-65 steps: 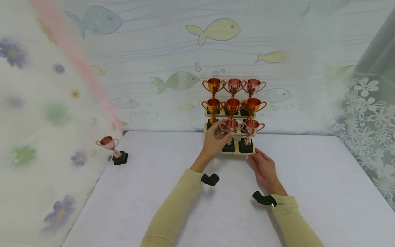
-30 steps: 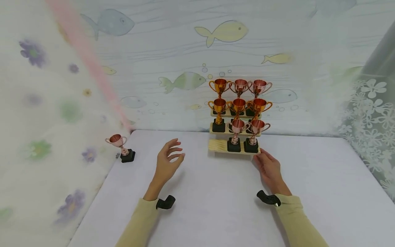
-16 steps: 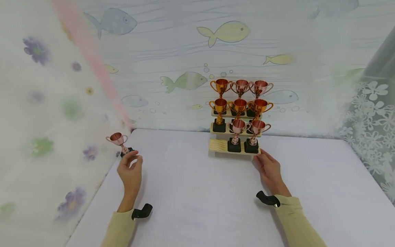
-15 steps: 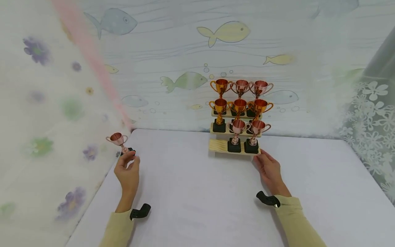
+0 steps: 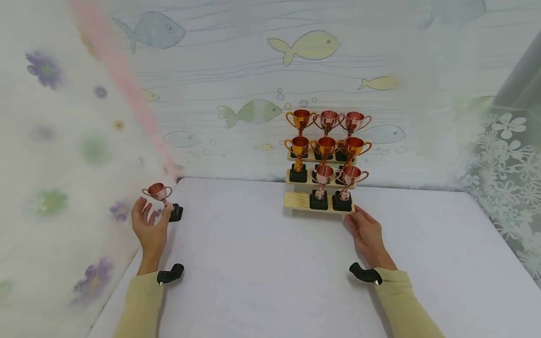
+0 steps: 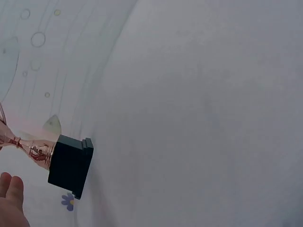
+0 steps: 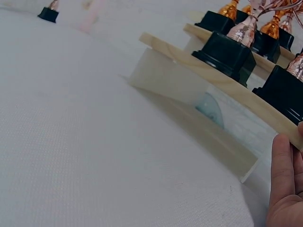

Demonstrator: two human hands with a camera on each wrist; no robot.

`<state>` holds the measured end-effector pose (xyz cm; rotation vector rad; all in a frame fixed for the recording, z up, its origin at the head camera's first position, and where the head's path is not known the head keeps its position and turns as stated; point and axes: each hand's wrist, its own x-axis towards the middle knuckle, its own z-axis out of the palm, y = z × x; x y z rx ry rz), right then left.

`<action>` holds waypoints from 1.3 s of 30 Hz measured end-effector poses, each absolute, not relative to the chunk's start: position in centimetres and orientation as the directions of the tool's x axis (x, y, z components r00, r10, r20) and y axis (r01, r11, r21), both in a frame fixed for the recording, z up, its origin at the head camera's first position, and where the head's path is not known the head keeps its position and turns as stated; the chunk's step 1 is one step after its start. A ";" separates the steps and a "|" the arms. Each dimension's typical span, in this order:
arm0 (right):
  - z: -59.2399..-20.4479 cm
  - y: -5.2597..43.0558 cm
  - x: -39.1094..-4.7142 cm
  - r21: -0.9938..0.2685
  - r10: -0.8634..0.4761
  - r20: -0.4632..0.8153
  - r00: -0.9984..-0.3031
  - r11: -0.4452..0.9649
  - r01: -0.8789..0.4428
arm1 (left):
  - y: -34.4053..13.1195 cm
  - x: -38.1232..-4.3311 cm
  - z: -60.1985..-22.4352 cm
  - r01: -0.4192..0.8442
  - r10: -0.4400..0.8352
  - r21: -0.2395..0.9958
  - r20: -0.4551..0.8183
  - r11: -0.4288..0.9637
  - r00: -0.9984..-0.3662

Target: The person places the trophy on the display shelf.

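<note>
At the table's left edge stands a small rose-gold trophy cup (image 5: 158, 191) on a black base. My left hand (image 5: 149, 231) is around its near side, fingers spread left of the cup and thumb overlapping the stem. The left wrist view shows the trophy's black base (image 6: 70, 164) with fingertips (image 6: 15, 187) apart from it. My right hand (image 5: 367, 232) pinches the right end of the lowest board of a tiered display stand (image 5: 296, 200). In the right wrist view, fingers (image 7: 282, 165) meet the edge of that wooden board (image 7: 208, 74).
Gold and rose-gold trophies fill the upper two tiers. Two rose-gold trophies (image 5: 324, 176) occupy the lowest tier's middle and right, beside bare wood at its left. A white cloth covers the table (image 5: 253, 263). A fish-patterned curtain (image 5: 236, 65) hangs behind; a flowered one (image 5: 50, 141) hangs left.
My left hand has left the middle trophy on the lowest tier and travelled left to the lone trophy, its fingers now spreading beside the cup. The right hand has stayed at the stand.
</note>
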<state>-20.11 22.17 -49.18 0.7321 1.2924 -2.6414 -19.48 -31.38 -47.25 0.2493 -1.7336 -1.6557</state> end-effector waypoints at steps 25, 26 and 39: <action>-49.1 22.1 -19.9 -0.720 0.118 -0.459 -0.880 -0.630 0.291 | -33.3 -22.5 -48.1 0.376 -0.624 0.926 0.319 0.043 -0.714; -49.2 22.1 -19.9 -0.720 0.117 -0.455 -0.883 -0.631 0.288 | -33.3 -22.5 -48.0 0.381 -0.618 0.923 0.328 0.049 -0.715; -49.3 22.2 -20.1 -0.721 0.119 -0.458 -0.881 -0.629 0.290 | -31.8 -21.6 -46.0 0.435 -0.495 0.894 0.427 0.105 -0.757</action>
